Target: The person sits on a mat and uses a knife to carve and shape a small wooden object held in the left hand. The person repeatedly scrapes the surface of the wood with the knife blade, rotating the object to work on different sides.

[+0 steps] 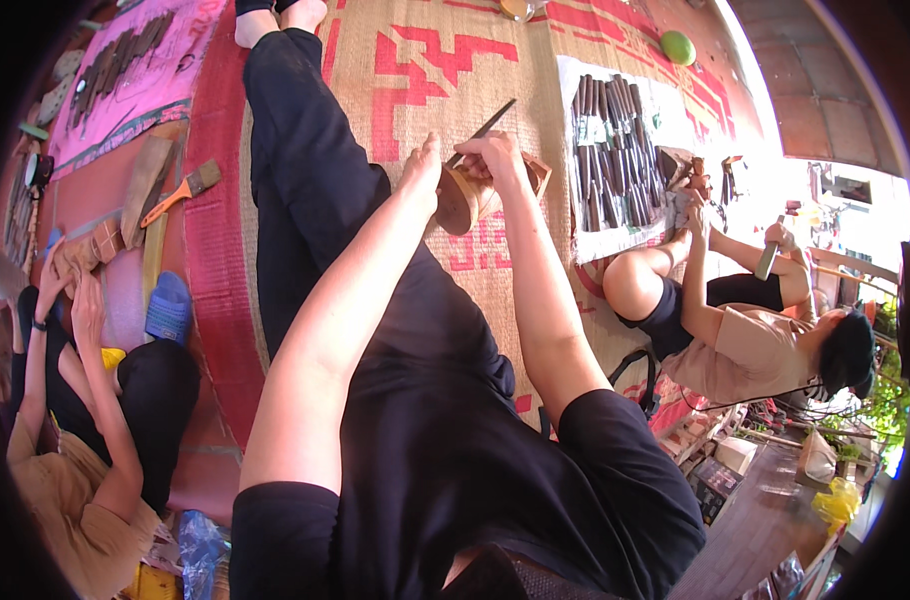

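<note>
Here, a woven mat with red patterns covers the floor; the person sits on it, legs in black trousers stretched out ahead. Left hand closed around a round wooden block, held over the lap, just above the mat. Right hand gripped shut on a thin dark chisel, its tip touching the block's upper edge, the shaft slanting up and away. The person's own forearms cross the middle of the view and hide part of the block. To the right, a white cloth lies on the mat, laden with rows of dark chisels laid side by side. A green ball sits past the cloth, near the mat's far edge. Right of that, another person sits holding a tool; their hands are close to the cloth's edge. On the left, a paintbrush with an orange handle rests on the red floor, a blue slipper nearer, and a pink sheet carries more dark tools. A third person sits at lower left, hands working on a wooden piece.
</note>
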`<state>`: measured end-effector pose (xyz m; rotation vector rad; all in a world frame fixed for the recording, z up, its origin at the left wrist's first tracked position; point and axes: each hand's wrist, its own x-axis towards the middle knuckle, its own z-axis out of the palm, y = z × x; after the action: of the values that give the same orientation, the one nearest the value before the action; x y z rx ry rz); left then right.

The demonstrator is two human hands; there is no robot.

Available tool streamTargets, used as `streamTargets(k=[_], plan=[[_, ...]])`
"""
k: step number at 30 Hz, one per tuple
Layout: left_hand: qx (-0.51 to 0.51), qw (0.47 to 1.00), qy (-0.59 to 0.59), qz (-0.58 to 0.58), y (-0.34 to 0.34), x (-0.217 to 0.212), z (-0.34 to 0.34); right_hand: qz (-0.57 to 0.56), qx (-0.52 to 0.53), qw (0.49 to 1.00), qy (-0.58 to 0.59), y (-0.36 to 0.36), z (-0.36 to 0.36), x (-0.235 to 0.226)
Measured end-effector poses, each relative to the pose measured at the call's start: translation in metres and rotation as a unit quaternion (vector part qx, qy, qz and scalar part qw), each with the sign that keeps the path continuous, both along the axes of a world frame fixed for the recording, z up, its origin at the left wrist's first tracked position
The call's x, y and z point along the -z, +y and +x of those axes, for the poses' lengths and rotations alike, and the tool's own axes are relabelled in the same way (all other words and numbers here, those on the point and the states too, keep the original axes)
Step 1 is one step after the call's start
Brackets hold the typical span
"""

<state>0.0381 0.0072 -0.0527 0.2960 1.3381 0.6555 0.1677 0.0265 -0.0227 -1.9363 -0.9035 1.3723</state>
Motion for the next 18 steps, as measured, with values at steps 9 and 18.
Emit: streamTargets(k=[9,18], plan=[[0.013,1.000,0.001,0.020,-0.001,-0.004,0.000,0.037,0.027,0.998,0.036,-0.004,0.004,-0.015],[0.020,0.999,-0.005,0.036,-0.002,0.002,0.004,0.031,-0.009,0.999,-0.017,-0.004,0.010,-0.005]])
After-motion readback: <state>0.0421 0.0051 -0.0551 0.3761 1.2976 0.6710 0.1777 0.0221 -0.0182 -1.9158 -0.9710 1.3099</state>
